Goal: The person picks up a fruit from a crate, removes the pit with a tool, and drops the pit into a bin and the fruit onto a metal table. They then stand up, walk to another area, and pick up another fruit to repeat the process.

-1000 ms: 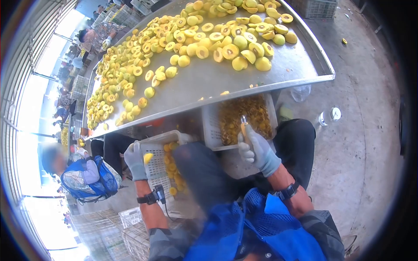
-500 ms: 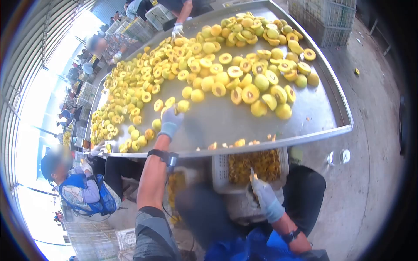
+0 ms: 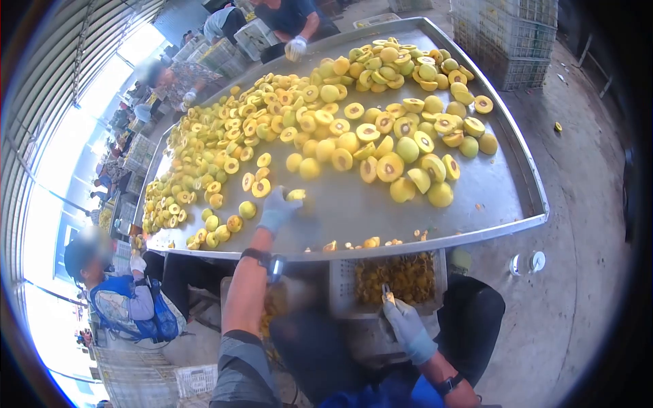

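My left hand (image 3: 277, 211), in a pale glove, is over the near part of the metal table (image 3: 340, 239). Its fingers are closed on a yellow fruit half (image 3: 296, 195). Many halved yellow fruits (image 3: 272, 112) are heaped beyond it, several showing brown centres. My right hand (image 3: 408, 329), also gloved, grips a small tool (image 3: 386, 291) whose tip points up, by the near edge of a white crate (image 3: 343, 285). Brownish-yellow pieces (image 3: 401, 277) fill the crate below the table's near edge.
A seated person (image 3: 129, 299) in a blue vest is at the left. Another person's gloved hand (image 3: 296, 47) is at the table's far side. Stacked crates (image 3: 507, 41) stand at the back right. A clear jar (image 3: 527, 263) is on the floor at the right.
My left hand has moved slightly right and down, with a fruit half at its fingertips. My right hand has moved a little left and down. The far person's hand has drawn back from the fruit.
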`<state>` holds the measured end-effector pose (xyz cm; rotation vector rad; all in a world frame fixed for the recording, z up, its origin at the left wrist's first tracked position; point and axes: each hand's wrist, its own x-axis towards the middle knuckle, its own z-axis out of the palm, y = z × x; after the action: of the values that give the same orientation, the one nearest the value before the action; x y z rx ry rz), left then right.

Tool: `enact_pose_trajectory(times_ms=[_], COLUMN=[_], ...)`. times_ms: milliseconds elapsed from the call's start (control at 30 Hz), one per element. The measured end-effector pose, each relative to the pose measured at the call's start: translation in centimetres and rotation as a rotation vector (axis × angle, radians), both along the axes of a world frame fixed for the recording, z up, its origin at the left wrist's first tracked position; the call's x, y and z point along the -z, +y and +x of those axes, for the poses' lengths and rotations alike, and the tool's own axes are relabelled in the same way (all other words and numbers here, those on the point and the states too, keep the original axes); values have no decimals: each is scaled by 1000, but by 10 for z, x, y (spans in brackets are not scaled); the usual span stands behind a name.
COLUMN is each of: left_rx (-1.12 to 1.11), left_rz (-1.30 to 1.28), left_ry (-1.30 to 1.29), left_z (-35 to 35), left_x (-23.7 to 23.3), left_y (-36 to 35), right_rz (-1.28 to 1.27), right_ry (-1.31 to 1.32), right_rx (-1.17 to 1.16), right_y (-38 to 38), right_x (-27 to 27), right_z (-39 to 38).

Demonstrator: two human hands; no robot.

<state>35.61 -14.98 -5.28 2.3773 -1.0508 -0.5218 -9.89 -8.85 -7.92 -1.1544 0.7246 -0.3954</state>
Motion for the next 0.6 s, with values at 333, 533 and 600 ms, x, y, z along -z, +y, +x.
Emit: enact_pose_trajectory(times_ms=[333, 533, 600], left_rx=[82, 19, 50], left_rz=[-593, -705, -738], left_ry=[1418, 1326, 1273], left_z=[-204, -292, -309], left_x=[-65, -69, -65], left_y=[87, 101, 103], right_rz=[109, 89, 198], right_ry=[-69, -156, -127], right_rx=[48, 38, 38], right_y=[1, 7, 8], right_x=[-73, -103, -108], right_z=[-13, -29, -35])
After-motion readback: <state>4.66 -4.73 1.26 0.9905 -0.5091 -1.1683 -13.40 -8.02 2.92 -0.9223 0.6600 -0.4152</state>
